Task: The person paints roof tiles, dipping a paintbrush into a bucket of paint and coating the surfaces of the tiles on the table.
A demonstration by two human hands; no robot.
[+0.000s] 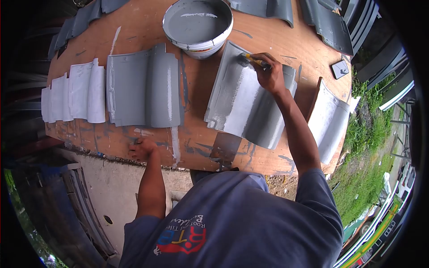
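My right hand (270,73) is closed around the yellow and black handle of a paintbrush (255,60). Its grey bristles touch the upper part of a curved roof tile (237,96), which is partly white and partly coated grey. My left hand (143,149) rests at the near edge of the wooden table (196,102), fingers apart and holding nothing. Just beyond it lies a tile (138,89) coated grey, with a pale streak down its ridge. A white bucket (199,27) of grey paint stands behind and between the two tiles.
Whitish tiles (82,91) overlap at the left, and another pale tile (328,118) lies at the right edge. Grey tiles (326,27) line the far side. A small square object (340,69) sits at the right. Grass borders the table.
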